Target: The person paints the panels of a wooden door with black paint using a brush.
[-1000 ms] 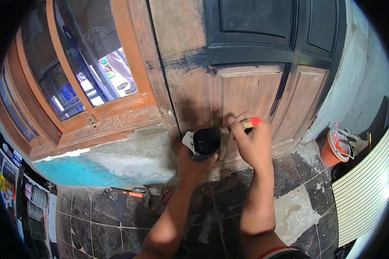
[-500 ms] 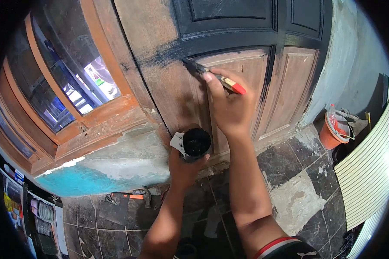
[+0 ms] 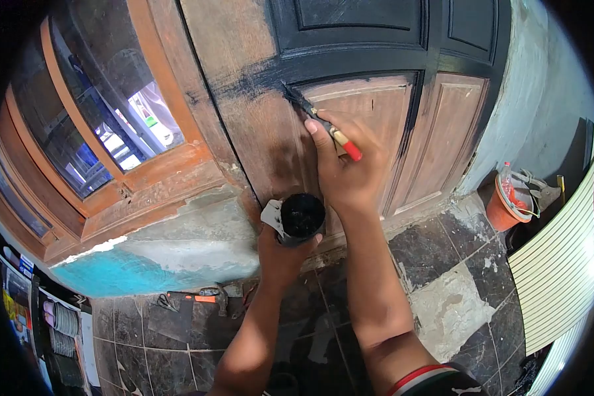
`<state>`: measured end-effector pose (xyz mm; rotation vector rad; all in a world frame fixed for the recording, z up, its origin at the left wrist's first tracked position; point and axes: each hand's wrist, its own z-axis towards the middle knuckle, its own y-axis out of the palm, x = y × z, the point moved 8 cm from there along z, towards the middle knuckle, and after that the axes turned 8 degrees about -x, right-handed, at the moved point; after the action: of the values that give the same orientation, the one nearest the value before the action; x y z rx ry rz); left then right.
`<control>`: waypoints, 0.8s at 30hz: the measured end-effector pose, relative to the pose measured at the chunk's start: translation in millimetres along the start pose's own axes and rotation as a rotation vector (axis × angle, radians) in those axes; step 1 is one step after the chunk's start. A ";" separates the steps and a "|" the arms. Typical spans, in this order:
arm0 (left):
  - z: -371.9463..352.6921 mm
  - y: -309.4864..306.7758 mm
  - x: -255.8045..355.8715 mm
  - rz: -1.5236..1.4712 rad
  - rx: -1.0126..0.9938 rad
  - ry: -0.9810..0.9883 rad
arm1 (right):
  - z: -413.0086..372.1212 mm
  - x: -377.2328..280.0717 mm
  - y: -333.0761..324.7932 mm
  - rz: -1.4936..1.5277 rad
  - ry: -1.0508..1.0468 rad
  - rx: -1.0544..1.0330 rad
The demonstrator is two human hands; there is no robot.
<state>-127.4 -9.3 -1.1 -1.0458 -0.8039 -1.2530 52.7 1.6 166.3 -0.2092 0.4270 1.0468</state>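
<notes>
My right hand [image 3: 350, 155] is closed round a paintbrush [image 3: 330, 127] with a red-tipped handle. The dark bristles touch the wooden door [image 3: 251, 129] at the lower edge of its black-painted part, by the corner of a bare panel [image 3: 366, 112]. Lower down, my left hand [image 3: 284, 254] grips a black cup [image 3: 302, 216] with dark paint inside, held upright in front of the door. A whitish scrap [image 3: 271, 216] sits between the cup and that hand.
Left of the door is an orange-brown window frame [image 3: 171, 162]. A hammer [image 3: 208, 298] lies on the dark tiled floor [image 3: 165, 336] by the wall. At the right stand an orange bucket [image 3: 505, 210] and a ribbed cream sheet [image 3: 558, 264].
The brush has tilted more steeply, its red end dropping down and left. My right hand has shifted slightly left and down. My left hand still holds the cup in nearly the same place.
</notes>
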 end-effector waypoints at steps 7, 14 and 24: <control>0.7 -1.1 2.4 -0.044 0.000 -0.016 | -1.5 -1.0 4.5 0.009 -0.046 -0.022; 1.1 -1.1 -1.4 -0.029 0.016 -0.034 | -10.2 4.4 8.7 0.005 -0.044 -0.037; 1.1 -2.5 -5.1 -0.035 0.022 -0.022 | -11.4 9.0 -3.2 0.063 0.069 0.069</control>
<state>-130.7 -6.5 -5.0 -1.0332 -0.8541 -1.2612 56.6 3.0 152.0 -0.1712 0.5339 1.0868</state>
